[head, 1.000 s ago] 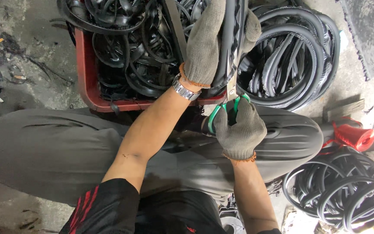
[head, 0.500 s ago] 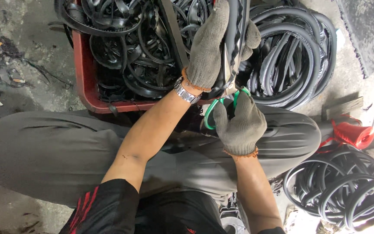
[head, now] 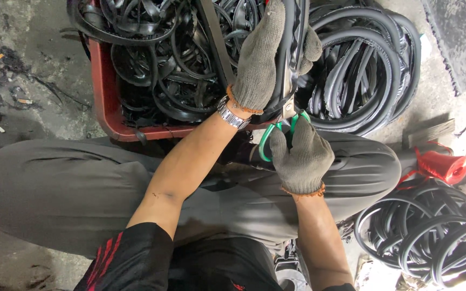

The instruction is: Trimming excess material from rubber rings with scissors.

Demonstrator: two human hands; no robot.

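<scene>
Gloved left hand [head: 260, 59] closed around a black rubber strip [head: 287, 48] above a red plastic crate's [head: 103, 97] right end. Gloved right hand [head: 300, 159] grips green-handled scissors [head: 276, 134] just below, blades at the strip. Coiled black rubber rings [head: 368, 64] lie beside the crate.

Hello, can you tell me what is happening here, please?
A seated person in grey gloves works over a red crate full of black rubber strips. The left hand grips a bundle of strips and holds it up, while the right hand holds green-handled scissors at its lower end. More coiled strips lie on the floor.
</scene>
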